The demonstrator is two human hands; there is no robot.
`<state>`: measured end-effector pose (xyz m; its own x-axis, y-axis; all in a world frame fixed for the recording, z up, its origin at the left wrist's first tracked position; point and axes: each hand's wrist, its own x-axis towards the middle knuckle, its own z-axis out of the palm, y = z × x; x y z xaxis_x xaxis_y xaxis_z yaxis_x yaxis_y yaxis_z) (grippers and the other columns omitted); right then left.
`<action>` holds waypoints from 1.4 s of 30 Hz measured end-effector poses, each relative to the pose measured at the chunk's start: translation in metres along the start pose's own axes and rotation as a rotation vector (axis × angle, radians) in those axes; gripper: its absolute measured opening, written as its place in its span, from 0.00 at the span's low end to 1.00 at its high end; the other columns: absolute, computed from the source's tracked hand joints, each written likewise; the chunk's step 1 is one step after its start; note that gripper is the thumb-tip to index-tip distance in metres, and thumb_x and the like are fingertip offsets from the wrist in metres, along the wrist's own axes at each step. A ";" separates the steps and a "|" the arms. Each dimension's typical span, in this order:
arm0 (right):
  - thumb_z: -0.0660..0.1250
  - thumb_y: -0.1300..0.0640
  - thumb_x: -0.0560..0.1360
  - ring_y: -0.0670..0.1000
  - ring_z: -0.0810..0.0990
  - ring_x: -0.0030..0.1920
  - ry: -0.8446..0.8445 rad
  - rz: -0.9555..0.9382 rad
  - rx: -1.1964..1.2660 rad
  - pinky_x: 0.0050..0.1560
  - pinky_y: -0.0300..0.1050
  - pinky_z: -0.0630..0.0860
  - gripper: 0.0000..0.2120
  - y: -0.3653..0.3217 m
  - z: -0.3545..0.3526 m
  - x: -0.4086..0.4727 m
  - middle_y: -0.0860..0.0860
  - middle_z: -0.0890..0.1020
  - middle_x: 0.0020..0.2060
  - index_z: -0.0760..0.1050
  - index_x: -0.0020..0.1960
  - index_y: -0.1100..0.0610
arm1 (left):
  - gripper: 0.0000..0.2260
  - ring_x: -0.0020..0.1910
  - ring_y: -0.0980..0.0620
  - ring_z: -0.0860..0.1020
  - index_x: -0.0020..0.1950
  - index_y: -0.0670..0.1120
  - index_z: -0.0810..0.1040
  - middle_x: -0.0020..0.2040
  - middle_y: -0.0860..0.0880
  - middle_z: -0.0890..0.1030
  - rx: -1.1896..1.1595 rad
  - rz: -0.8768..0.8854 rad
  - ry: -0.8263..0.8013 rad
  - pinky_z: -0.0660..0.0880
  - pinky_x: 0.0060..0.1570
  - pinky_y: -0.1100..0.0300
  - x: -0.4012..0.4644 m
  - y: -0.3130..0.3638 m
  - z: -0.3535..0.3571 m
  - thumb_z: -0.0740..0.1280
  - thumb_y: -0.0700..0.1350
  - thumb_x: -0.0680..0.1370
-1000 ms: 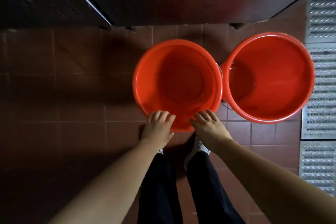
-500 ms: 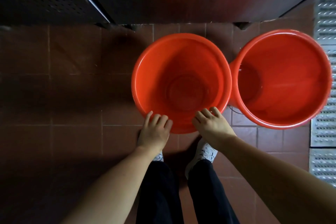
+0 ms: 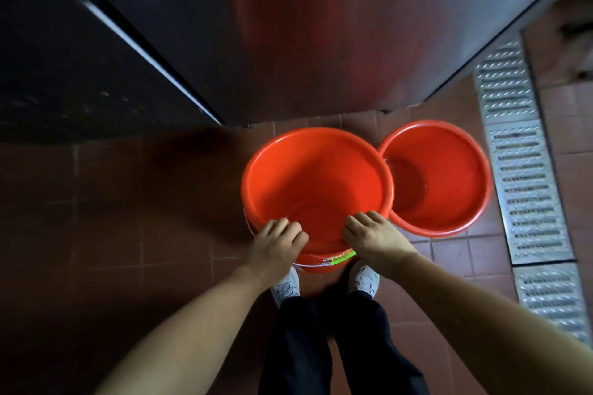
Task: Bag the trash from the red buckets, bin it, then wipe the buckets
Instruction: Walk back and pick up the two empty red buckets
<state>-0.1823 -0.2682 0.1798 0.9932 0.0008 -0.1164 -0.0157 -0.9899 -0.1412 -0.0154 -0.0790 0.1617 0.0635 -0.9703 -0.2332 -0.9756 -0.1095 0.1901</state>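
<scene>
Near red bucket [image 3: 316, 183]: rigid, light plastic, judged slippery. Rim gripped at 6 o'clock by left hand [image 3: 276, 245] and right hand [image 3: 373, 236], fingers curled over it.

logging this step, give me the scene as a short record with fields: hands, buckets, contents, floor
left hand: left hand grips near rim of the nearer bucket
right hand: right hand grips the same rim
buckets: second bucket stands beside it, on the right
contents: no trash seen in either
floor: brown tiles, metal drain grate at right
</scene>
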 end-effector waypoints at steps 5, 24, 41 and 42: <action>0.69 0.61 0.72 0.56 0.76 0.36 0.047 0.078 -0.050 0.37 0.50 0.75 0.04 -0.003 -0.135 -0.017 0.53 0.76 0.38 0.76 0.41 0.55 | 0.07 0.43 0.45 0.76 0.47 0.48 0.76 0.45 0.48 0.77 0.080 0.106 0.067 0.74 0.43 0.51 -0.006 0.013 -0.146 0.69 0.46 0.71; 0.67 0.54 0.73 0.56 0.78 0.54 -0.050 0.278 -0.293 0.56 0.50 0.73 0.16 0.038 -0.489 -0.100 0.54 0.78 0.54 0.76 0.58 0.58 | 0.14 0.49 0.45 0.76 0.58 0.44 0.77 0.53 0.45 0.77 0.298 0.416 0.388 0.76 0.49 0.52 0.045 0.090 -0.470 0.64 0.36 0.73; 0.70 0.55 0.72 0.56 0.79 0.55 0.107 0.176 -0.413 0.57 0.52 0.76 0.18 0.213 -0.595 -0.091 0.54 0.79 0.54 0.77 0.61 0.58 | 0.15 0.54 0.45 0.73 0.60 0.43 0.72 0.56 0.45 0.74 0.493 0.128 0.423 0.74 0.53 0.51 0.174 0.144 -0.600 0.61 0.36 0.74; 0.69 0.55 0.73 0.56 0.79 0.55 0.107 0.180 -0.418 0.57 0.52 0.76 0.18 0.220 -0.592 -0.085 0.54 0.79 0.55 0.76 0.62 0.57 | 0.15 0.54 0.44 0.73 0.59 0.43 0.72 0.56 0.45 0.74 0.499 0.106 0.417 0.74 0.52 0.50 0.180 0.143 -0.601 0.61 0.36 0.74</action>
<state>-0.2023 -0.5702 0.7411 0.9855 -0.1694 0.0022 -0.1631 -0.9452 0.2827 -0.0176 -0.3988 0.7205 -0.0604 -0.9835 0.1706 -0.9549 0.0072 -0.2969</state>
